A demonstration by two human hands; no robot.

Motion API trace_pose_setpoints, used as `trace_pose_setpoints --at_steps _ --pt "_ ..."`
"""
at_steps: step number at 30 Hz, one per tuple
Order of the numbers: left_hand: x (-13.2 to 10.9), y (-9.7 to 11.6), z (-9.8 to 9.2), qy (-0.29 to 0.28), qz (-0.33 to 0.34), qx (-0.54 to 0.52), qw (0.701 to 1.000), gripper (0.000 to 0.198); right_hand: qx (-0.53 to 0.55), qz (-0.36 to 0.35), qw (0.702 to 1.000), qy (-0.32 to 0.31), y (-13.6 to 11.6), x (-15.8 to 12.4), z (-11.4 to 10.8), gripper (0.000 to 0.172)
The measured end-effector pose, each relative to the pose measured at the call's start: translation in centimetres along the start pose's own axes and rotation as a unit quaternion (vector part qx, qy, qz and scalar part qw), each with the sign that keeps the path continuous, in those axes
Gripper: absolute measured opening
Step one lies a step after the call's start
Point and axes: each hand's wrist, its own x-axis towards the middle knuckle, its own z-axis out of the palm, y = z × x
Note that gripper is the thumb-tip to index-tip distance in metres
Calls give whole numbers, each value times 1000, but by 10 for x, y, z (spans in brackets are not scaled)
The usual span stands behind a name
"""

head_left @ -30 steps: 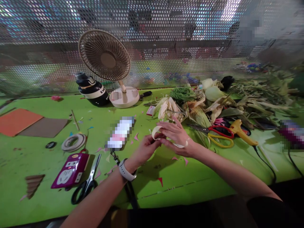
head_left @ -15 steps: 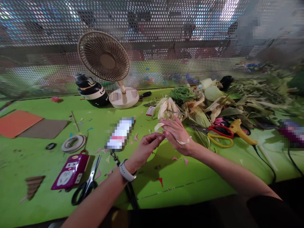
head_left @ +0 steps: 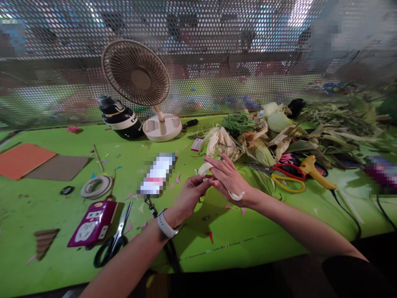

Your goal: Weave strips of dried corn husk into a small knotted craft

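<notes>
My left hand (head_left: 187, 198), with a pale wristband (head_left: 166, 224), has thumb and fingers pinched on a pale strip of corn husk (head_left: 204, 168) above the table. My right hand (head_left: 230, 181) meets it from the right, its fingers straight and close together, the thumb beneath against the strip. Another pale end of husk curls out at the heel of the right hand. How the strip runs between the fingers is hidden. Just behind the hands lies a heap of dried corn husks (head_left: 226, 142) with a bundle of green string (head_left: 238, 122).
Right of my hands lie red-and-yellow scissors (head_left: 288, 178) and a yellow glue gun (head_left: 316, 171) with its cord. To the left are a phone (head_left: 157, 174), black-handled scissors (head_left: 114, 238), a purple power strip (head_left: 92, 223) and a tape roll (head_left: 96, 187). Behind stand a fan (head_left: 136, 78) and a bottle (head_left: 120, 120).
My right hand has shifted slightly left and tilted, its fingers a little more raised. The husk end at its heel has swung lower. The left hand stays nearly in place.
</notes>
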Motion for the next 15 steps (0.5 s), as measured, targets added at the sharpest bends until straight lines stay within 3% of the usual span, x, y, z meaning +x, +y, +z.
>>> trace_pose_setpoints --at_steps 7,12,15 --pt "-1 2 3 -26 11 -22 999 25 -19 8 1000 -8 5 0 0 42" --pt "3 1 1 34 52 -19 998 29 -59 -13 998 17 10 3 -9 63" --pt "4 1 -2 46 56 -3 997 29 -77 -37 996 22 12 4 -19 59"
